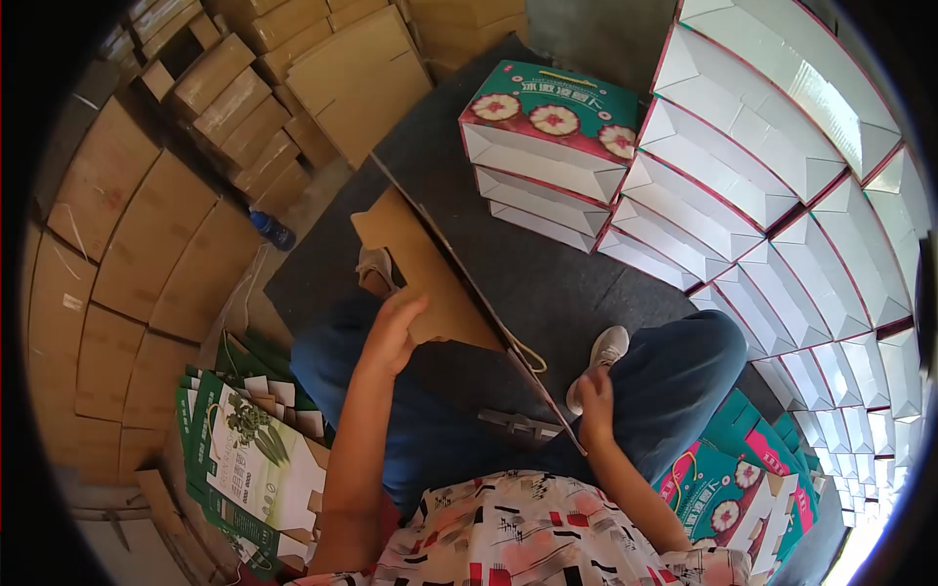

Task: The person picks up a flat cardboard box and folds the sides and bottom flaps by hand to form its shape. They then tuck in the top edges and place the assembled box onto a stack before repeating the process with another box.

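Note:
A partly unfolded cardboard carton stands between my legs, its plain brown inner side toward my left. One long panel shows nearly edge-on, with a pale cord handle on its right side. My left hand is closed on the brown flap, thumb against the inner face. Beside the panel's outer face, near its lower end, is my right hand. Its fingers are bent together, in front of a shoe. Whether they grip the panel edge I cannot make out.
Teal printed boxes are piled ahead, beside a tall wall of white open-sided boxes. Flat green cartons lie at left, teal ones at right. Brown cartons line the left; a blue bottle stands near them.

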Available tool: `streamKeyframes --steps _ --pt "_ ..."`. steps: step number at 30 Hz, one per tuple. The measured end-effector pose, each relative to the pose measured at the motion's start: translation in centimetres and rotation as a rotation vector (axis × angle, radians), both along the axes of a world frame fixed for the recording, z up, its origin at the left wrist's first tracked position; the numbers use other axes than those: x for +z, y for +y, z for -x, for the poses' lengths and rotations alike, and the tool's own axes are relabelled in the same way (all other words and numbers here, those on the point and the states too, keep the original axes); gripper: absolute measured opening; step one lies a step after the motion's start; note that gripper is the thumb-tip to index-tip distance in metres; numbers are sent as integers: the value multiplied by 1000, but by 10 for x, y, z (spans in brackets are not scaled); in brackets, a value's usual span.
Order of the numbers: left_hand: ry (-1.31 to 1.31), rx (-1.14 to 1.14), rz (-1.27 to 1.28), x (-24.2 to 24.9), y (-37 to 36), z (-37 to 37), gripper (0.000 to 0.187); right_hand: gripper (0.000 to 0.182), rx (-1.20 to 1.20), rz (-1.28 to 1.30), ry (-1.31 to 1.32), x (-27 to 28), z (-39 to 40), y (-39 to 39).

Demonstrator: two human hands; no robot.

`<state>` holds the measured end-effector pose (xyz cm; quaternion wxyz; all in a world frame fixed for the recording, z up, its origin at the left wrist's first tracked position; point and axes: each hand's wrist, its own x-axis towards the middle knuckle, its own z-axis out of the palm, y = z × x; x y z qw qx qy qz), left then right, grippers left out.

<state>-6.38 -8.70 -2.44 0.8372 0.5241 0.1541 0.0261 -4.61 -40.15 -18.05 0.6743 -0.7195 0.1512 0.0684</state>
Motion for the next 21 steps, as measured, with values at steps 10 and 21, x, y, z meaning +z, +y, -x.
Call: streamKeyframes --steps 10,21 --pt "37 -51 -202 -6 -42 -34 32 58 1149 496 -381 191 -115 81" --pt "91 -161 -171 -3 -14 -10 32 23 1208 457 -198 176 -215 68"
